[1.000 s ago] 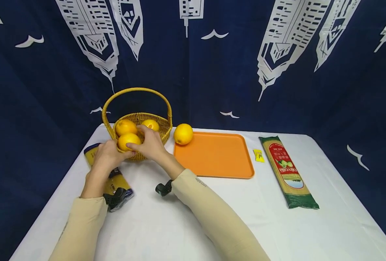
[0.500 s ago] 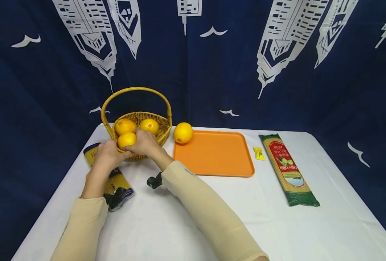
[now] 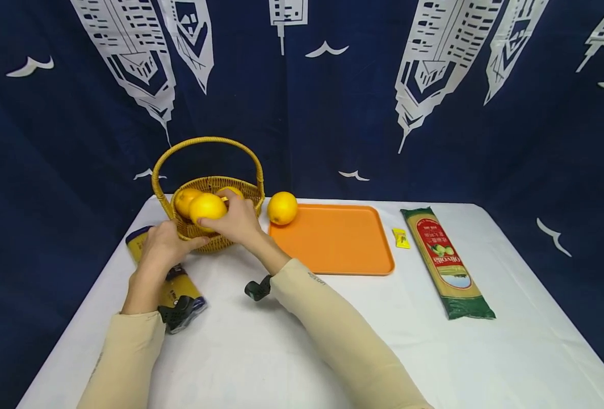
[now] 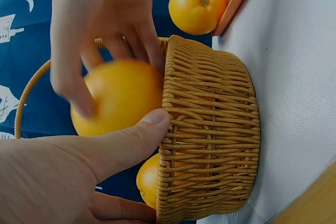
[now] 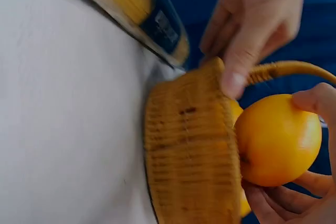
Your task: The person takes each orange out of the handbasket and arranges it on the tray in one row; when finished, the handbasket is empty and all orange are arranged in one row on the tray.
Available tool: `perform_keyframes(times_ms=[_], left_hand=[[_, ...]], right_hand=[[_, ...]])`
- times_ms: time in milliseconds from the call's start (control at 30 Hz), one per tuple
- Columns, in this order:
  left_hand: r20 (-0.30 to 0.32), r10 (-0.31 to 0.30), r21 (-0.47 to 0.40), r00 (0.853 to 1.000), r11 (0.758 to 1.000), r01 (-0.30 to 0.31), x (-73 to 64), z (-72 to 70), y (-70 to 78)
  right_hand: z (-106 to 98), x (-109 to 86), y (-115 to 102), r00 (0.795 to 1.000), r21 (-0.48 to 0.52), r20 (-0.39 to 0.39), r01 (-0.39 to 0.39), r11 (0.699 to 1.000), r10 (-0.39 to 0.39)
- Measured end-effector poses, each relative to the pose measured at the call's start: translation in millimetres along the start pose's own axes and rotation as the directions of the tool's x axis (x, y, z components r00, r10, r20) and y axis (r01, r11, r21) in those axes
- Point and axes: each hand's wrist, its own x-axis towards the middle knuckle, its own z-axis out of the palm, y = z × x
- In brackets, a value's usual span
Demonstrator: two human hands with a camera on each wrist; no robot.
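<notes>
White worktop, navy printed backdrop; held orange over wicker basket

Held orange: one, in the right hand, thumb and fingers clamped round it from different sides, presumably for a sure hold on a smooth, round skin. Position: at the basket's mouth, just beyond the left thumb.

Left hand: gripping the basket's near rim by the handle foot, thumb pressed to the wicker; probably steadying a light container while the right hand handles fruit.

Basket: just beyond both hands, upright, handle raised. Other contents seen: left orange, beyond the left hand; far orange, partly hidden by the right hand.

Loose orange: right of the right hand, at the corner of the tray; contact cannot be told.

Blue-ended packet: beside and partly beneath the left wrist.

Yellow sachet and green-ended packet: well right of the right hand, past the tray, apparently clear of the handling.
</notes>
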Motion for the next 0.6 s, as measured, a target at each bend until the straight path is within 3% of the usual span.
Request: perform_keyframes(times_ms=[233, 467, 600], left_hand=[[0.003, -0.012, 0.001, 1.0, 1.0, 0.012, -0.4, 0.6, 0.4], [0.009, -0.026, 0.004, 1.0, 1.0, 0.026, -1.0, 0.6, 0.7], [0.01, -0.026, 0.002, 1.0, 1.0, 0.026, -0.9, 0.5, 0.6]], right_hand=[[-42, -8.6, 24, 0.994, 0.196, -0.113, 0.014, 0.981, 0.009], [-90, -21.2, 59, 0.982, 0.178, -0.163, -0.065, 0.982, 0.095], [-113, -28.0, 83, 0.96, 0.186, -0.219, -0.134, 0.973, 0.174]])
